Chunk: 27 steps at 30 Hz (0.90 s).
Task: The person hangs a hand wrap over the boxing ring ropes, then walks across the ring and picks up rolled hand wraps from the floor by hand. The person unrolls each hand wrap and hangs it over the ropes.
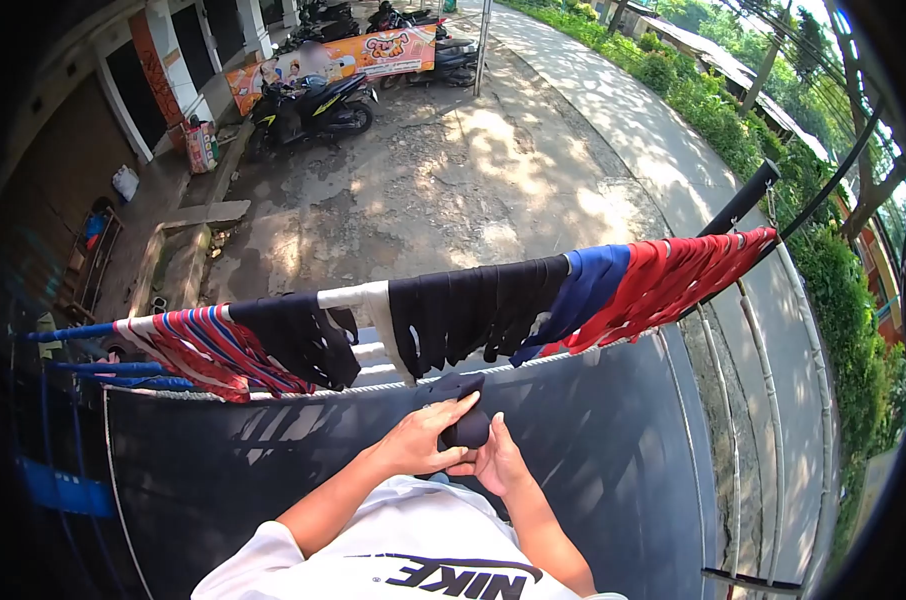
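A dark cloth bundle [470, 428], rolled or folded, is between my two hands in front of my white shirt. My left hand [423, 438] has its thumb and fingers around the bundle's left side. My right hand [498, 457] holds the bundle from the lower right, fingers curled at its edge. Just beyond the hands, cloth strips hang over a rope: black wraps [478, 310] in the middle, a white strip [383, 320], blue wraps [595, 285], red wraps [673, 283] at the right and striped red-and-blue wraps [218, 345] at the left.
A dark mat floor [593, 450] lies below, edged by ropes. A black post [743, 200] stands at the right corner, blue-covered ropes [73, 332] at the left. Outside are parked motorcycles [313, 110], an orange banner [373, 55] and a road [593, 100].
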Motion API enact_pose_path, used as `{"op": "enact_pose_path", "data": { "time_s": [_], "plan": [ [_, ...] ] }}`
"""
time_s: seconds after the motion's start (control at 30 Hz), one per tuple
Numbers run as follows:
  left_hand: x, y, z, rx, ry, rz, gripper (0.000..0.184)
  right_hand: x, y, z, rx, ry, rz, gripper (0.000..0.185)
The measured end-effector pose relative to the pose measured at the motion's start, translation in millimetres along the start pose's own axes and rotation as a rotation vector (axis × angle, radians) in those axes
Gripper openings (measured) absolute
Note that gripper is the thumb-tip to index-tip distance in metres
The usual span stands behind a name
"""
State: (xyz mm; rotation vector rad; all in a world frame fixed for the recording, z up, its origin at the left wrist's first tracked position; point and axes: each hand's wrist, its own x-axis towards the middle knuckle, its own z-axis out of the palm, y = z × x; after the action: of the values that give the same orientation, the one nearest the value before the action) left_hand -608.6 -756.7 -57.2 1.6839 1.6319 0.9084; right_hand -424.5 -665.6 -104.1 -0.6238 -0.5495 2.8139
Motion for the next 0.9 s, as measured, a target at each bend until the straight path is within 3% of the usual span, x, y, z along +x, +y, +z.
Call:
{"op": "enact_pose_path", "data": {
  "time_s": [0.1, 0.17, 0.3, 0.47, 0.5, 0.63, 0.7, 0.83, 0.9],
  "plan": [
    [-7, -2, -5, -0.092, -0.025, 0.043, 0.087, 14, 19, -6, -0.003, 0.093, -0.061, 0.045],
    [-7, -7, -11, -0.189, 0.106, 0.096, 0.078, 19, 25, -3, -0.033, 0.115, -0.098, 0.045],
    [-2, -4, -38, -0.383, 0.203, -0.02, 0.062, 27, 24, 13, 0.037, 0.001, -0.139, 0.052],
    [10, -10, -68, -0.598, 0.344, 0.037, 0.057, 44, 34, 23, 0.157, 0.047, -0.248, 0.056],
    [8, -4, -84, -0.521, 0.323, -0.034, 0.055, 48, 35, 24, 0.172, 0.029, -0.269, 0.056],
    [24, -36, -118, -0.678, 0.443, 0.041, 0.054, 56, 37, 31, 0.218, 0.021, -0.279, 0.059],
    [37, -35, -145, -0.535, 0.53, 0.063, 0.05, 59, 37, 41, 0.219, 0.013, -0.302, 0.06],
    [73, -74, -188, -0.658, 0.565, 0.011, 0.042, 71, 36, 58, 0.212, -0.017, -0.304, 0.06],
    [91, -103, -211, -0.56, 0.569, 0.006, 0.039, 80, 34, 66, 0.182, 0.006, -0.3, 0.061]
  ]
}}
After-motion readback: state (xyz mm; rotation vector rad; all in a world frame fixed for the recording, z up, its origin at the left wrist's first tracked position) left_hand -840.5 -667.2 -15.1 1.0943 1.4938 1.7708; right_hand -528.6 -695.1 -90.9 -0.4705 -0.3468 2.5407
